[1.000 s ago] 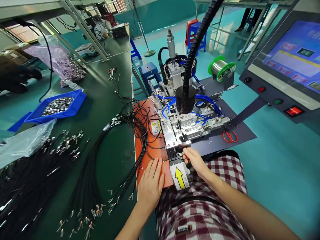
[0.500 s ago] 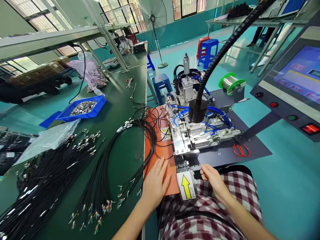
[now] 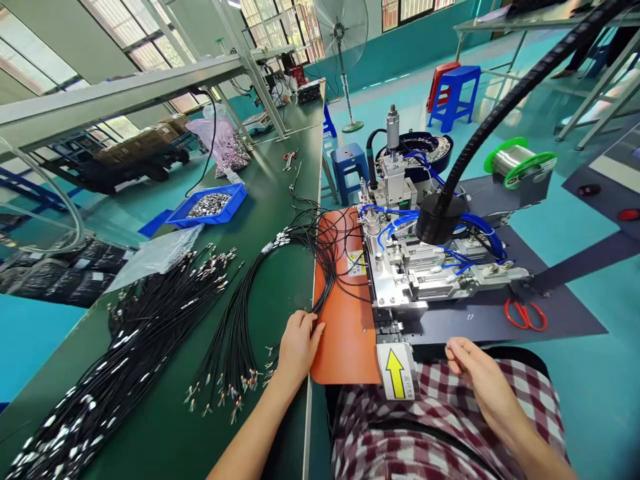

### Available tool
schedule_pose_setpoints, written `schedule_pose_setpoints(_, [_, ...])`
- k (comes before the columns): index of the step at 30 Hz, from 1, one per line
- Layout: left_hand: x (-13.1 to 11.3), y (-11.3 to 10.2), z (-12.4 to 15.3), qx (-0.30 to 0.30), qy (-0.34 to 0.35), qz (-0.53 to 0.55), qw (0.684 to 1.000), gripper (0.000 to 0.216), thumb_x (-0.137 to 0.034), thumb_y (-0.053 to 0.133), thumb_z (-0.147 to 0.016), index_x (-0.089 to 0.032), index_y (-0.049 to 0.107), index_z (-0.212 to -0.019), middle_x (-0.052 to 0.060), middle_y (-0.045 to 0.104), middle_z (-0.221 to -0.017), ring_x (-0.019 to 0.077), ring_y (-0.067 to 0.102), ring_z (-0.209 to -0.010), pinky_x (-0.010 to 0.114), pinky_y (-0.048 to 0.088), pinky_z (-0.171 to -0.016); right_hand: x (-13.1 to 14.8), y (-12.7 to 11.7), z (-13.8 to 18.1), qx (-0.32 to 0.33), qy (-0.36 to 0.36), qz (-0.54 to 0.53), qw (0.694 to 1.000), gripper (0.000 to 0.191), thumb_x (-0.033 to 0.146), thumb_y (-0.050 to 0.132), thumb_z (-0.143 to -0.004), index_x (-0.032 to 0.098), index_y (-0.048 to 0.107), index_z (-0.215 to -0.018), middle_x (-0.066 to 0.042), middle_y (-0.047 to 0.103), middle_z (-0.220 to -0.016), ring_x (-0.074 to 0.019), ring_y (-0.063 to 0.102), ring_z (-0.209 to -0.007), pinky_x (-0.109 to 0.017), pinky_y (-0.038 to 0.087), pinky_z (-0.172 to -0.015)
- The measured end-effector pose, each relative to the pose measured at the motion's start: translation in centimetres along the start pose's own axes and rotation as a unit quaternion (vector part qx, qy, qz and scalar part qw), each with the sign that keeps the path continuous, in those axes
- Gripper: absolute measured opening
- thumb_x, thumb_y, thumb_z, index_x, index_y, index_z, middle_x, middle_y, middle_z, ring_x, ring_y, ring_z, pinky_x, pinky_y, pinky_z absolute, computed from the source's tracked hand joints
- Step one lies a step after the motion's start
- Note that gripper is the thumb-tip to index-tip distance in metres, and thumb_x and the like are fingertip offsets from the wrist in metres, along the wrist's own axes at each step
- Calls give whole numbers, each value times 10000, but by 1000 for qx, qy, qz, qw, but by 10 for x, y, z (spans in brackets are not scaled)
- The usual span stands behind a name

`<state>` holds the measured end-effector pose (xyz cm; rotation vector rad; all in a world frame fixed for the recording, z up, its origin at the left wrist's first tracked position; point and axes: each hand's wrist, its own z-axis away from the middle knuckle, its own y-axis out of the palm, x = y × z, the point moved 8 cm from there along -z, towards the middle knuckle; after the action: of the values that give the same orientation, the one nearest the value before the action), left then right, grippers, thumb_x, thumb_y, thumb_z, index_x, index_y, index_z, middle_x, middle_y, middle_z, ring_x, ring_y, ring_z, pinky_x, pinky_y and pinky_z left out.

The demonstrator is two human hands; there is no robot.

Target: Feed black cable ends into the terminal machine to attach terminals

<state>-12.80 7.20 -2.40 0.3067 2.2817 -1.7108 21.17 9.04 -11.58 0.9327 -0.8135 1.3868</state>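
Note:
My left hand [image 3: 296, 347] is closed round the near end of the black cables [image 3: 327, 280], where the bench edge meets the orange plate [image 3: 345, 340]. Stripped coloured wire ends stick out beside its wrist. Over my lap, in front of the machine [image 3: 400, 273], is my right hand [image 3: 473, 360], its fingers curled in a pinch; whatever lies between them, if anything, is hidden. To its left sits the block with a yellow arrow [image 3: 395, 372]. The cables curve across the orange plate and bench, with several thin ones running towards the machine's left side.
A thick pile of black cables [image 3: 150, 347] covers the left of the green bench [image 3: 280, 300]. Behind it stands a blue tray [image 3: 233, 207] of small metal parts. Red-handled scissors [image 3: 525, 315] lie on the machine's base, and a wire spool [image 3: 517, 162] is farther back.
My left hand has gone from lying flat on the orange plate to gripping the cables at its left edge. My right hand has moved right, away from the arrow block. The view has turned left.

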Motion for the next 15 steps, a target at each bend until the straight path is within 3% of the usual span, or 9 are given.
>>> schedule_pose_setpoints(4, [10, -2, -3, -5, -65, 38, 997, 141, -230, 477, -873, -186, 603, -826, 73, 581, -836, 228, 581, -819, 373, 482, -748, 24, 5, 5, 6, -39, 36, 999, 326, 483, 538, -866, 191, 529, -721, 32, 455, -609, -126, 392, -583, -247, 354, -591])
schedule_pose_setpoints(7, [8, -2, -8, 20, -98, 101, 990, 127, -252, 496, -861, -187, 562, -773, 33, 587, -725, 175, 590, -663, 290, 469, -611, 43, 19, 15, 28, -83, 92, 992, 303, 452, 483, -910, 203, 508, -740, 38, 443, -609, -130, 419, -594, -245, 374, -607])
schedule_pose_setpoints(10, [-3, 0, -11, 70, -110, 182, 975, 141, -313, 464, -892, -185, 520, -874, -22, 592, -618, 112, 528, -444, 218, 406, -444, 59, 43, 30, 57, -135, 167, 975, 243, 403, 465, -929, 213, 510, -784, 32, 465, -641, -133, 445, -586, -242, 385, -563])
schedule_pose_setpoints(12, [-16, 7, -11, 115, -130, 293, 940, 205, -356, 448, -906, -183, 484, -1011, -29, 618, -630, 96, 504, -383, 197, 370, -381, 69, 64, 41, 88, -194, 217, 953, 162, 335, 472, -935, 217, 530, -842, 8, 541, -731, -146, 507, -652, -249, 416, -602])
schedule_pose_setpoints(15, [-49, 26, -4, 198, -173, 515, 816, 263, -395, 532, -870, -158, 508, -980, 19, 656, -692, 103, 556, -431, 193, 392, -392, 83, 99, 58, 146, -321, 289, 890, 101, 226, 473, -932, 232, 555, -991, -9, 598, -796, -164, 553, -703, -284, 440, -666])
